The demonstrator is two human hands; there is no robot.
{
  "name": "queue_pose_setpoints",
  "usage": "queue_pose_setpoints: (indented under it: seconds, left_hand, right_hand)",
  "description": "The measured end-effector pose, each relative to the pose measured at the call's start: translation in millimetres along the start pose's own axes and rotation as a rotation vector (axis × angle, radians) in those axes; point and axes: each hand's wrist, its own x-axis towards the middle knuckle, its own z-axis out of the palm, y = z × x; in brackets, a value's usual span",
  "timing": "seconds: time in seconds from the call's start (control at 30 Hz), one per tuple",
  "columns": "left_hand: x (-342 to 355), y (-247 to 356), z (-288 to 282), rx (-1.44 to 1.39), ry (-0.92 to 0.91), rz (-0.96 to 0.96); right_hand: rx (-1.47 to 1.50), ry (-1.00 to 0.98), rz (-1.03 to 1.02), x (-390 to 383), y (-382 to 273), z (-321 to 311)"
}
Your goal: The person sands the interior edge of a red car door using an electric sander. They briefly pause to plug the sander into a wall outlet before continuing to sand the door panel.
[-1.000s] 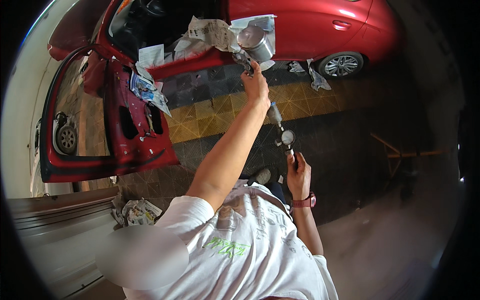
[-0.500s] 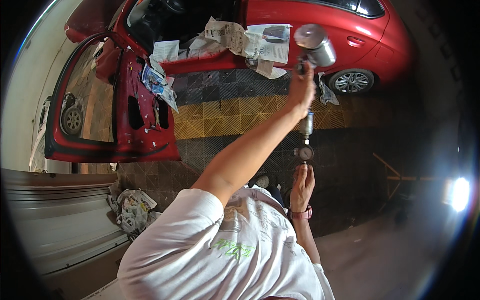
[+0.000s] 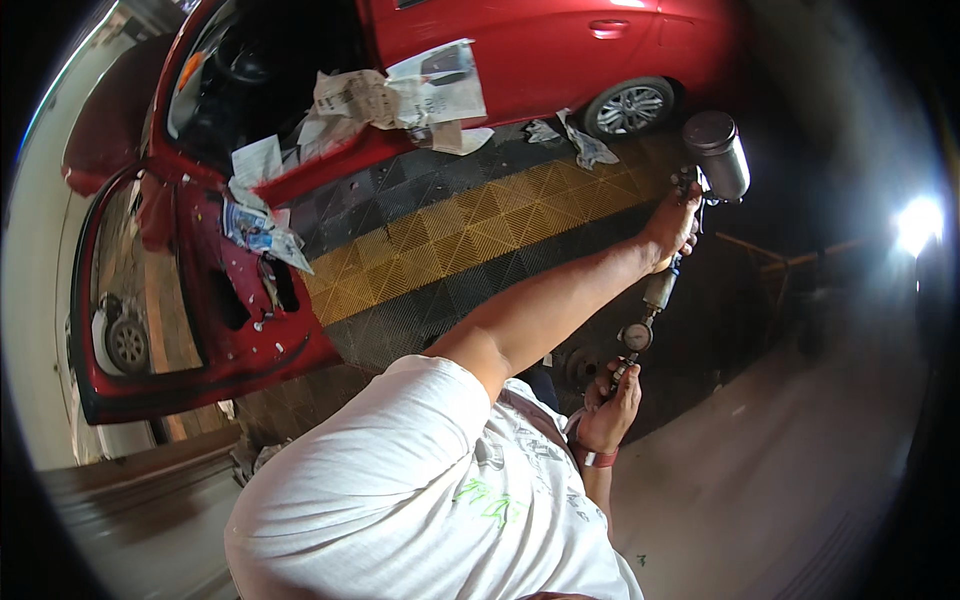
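My left hand (image 3: 672, 225) is wrapped round the handle of a spray gun (image 3: 722, 165), its metal cup with a dark lid on top. My left arm stretches out to the right, away from the car. Below the handle hangs an inline air filter (image 3: 659, 289), followed by a round pressure gauge (image 3: 636, 337). My right hand (image 3: 610, 412), with a red band at the wrist, closes on the air hose fitting just under the gauge; the fingers partly hide it.
At the upper left stands a red car (image 3: 540, 50), its door (image 3: 185, 385) swung open. Newspaper sheets (image 3: 440, 90) cover the sill. Black and yellow floor tiles (image 3: 450, 225) lie beside it. A bright lamp (image 3: 918, 227) shines at the right, near a wooden stand (image 3: 775, 262).
The spray gun and my left hand have moved right and slightly down, past the rear wheel. My right hand has followed lower. The view has turned, so the car sits further left.
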Motion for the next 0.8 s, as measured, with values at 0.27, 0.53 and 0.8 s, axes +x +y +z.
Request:
queue_pose_setpoints:
  seconds: [0.27, 0.53, 0.8]
  left_hand:
    - [-1, -20, -4, 0.167, -0.022, 0.024]
    - [-59, -74, -80, 0.371, 0.264, 0.175]
    - [-126, -100, -128, -0.067, 0.129, 0.013]
  right_hand:
    - [0.056, -0.106, 0.130, 8, 16, -9]
    - [-0.778, -0.120, -0.318, 90, -46, 11]
    - [-0.936, -0.486, -0.222, 146, 37, 6]
